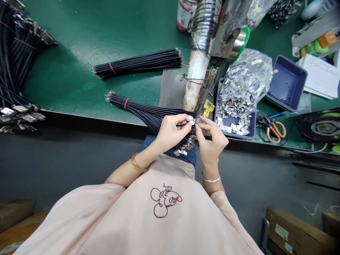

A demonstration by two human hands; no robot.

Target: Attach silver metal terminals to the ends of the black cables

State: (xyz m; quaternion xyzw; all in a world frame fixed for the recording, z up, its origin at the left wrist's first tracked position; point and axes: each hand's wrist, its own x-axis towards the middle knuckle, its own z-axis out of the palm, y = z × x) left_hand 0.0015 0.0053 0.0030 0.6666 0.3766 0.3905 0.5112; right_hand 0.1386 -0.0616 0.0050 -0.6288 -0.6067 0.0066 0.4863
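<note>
My left hand (172, 131) pinches a thin black cable, with white covers on the thumb and fingertip. Close beside it, my right hand (212, 138) has its thumb and finger pressed together at the cable's end; whatever small piece sits between them is too small to make out. Both hands meet at the bench edge, below a metal arm of a bench fixture (208, 86). A tied bundle of black cables (143, 112) runs under my left hand. Metal-ended cables (187, 144) hang over the edge below the hands. Right of them stands a blue tray (252, 129) of small metal connectors (236, 109).
A second cable bundle (140, 63) lies farther back on the green bench (79, 21). More cables (13, 53) are heaped at far left. A white-wrapped hose (196, 71) comes down near my hands. Orange-handled pliers (276, 131), a blue bin (289, 78) and a fan (322, 127) stand at right.
</note>
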